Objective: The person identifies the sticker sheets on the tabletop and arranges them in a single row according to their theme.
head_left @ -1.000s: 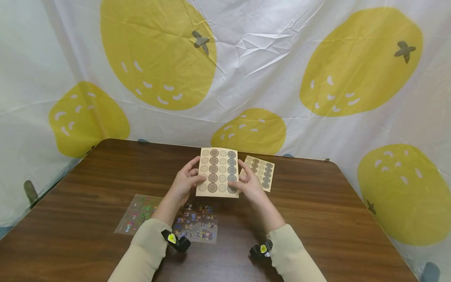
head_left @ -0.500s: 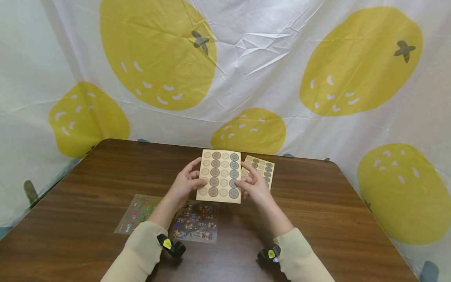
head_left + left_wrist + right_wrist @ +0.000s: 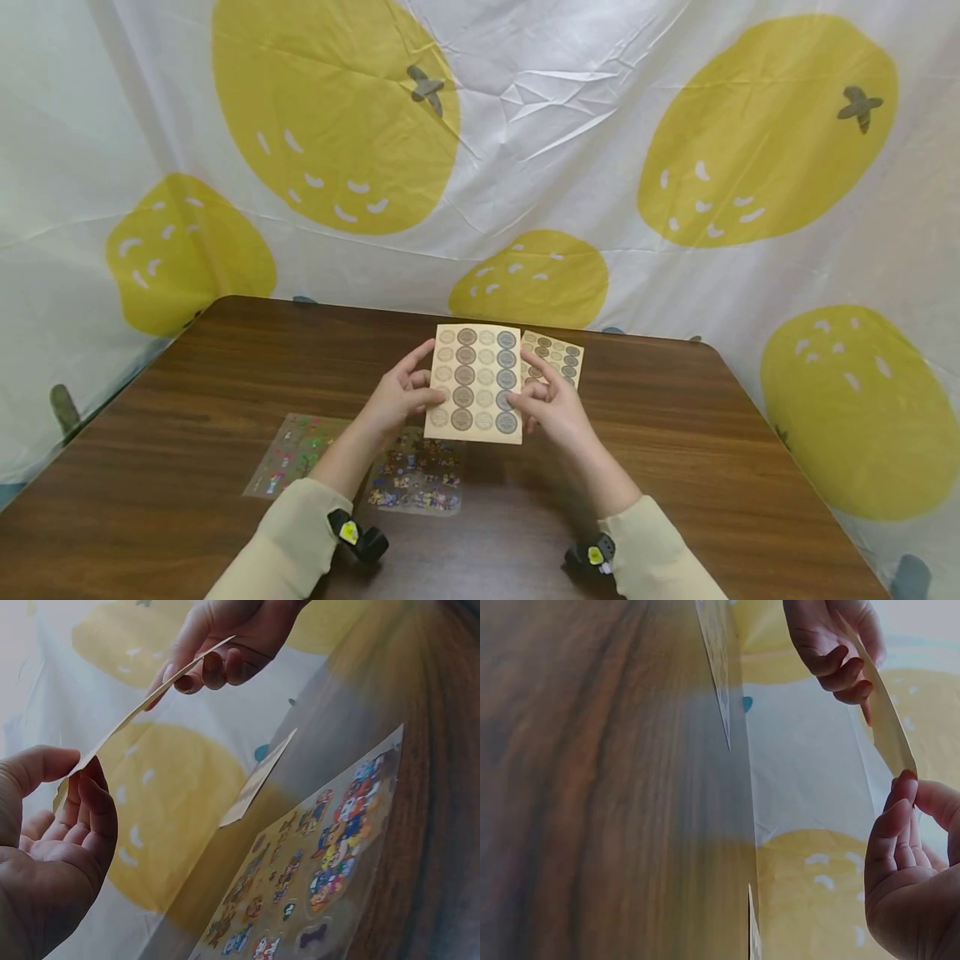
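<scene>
A cream, rectangular paper sheet [image 3: 476,383] printed with four columns of brown, grey and pale circles tilts in mid-air, slightly bowed, both sides pinched.

Your held sheet [image 3: 476,383]: buff, with columns of brown and grey circles; your sleeves [image 3: 281,537]: cream; tabletop [image 3: 697,450]: brown wood grain; backdrop [image 3: 547,175]: white, yellow fruit print.

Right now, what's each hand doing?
Left hand: holding the raised sheet, pinched at its left edge.
Right hand: holding the same sheet, pinched at its right edge.
</scene>
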Demonstrator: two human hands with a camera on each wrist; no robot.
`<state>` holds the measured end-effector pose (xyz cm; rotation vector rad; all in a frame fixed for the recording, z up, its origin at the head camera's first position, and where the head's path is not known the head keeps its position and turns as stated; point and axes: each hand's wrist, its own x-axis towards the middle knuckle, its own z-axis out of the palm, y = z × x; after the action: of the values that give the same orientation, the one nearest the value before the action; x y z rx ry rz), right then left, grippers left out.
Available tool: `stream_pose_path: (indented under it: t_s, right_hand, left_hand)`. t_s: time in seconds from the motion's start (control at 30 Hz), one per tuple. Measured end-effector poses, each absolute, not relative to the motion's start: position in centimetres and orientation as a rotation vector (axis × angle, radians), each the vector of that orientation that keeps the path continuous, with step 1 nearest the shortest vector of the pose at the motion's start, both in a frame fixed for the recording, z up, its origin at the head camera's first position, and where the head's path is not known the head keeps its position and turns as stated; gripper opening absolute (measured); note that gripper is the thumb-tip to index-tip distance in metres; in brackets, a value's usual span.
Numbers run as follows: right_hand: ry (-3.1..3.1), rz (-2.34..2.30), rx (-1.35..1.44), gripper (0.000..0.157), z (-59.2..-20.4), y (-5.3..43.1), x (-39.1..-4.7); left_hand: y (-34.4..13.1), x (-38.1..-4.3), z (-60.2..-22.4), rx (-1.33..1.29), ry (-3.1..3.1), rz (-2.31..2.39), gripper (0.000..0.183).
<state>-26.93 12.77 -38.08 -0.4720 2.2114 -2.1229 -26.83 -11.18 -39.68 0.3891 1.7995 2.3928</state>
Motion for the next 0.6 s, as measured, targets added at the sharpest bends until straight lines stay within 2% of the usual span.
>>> stream_pose_path:
  t_s: [0.6]
  right_hand:
    - [2.339, -2.008, -0.465, 0.068, -36.0, 14.9, -23.7]
  left_hand:
    - [-9.8, -25.2, -39.6, 0.497, 1.816, 2.296, 0.077]
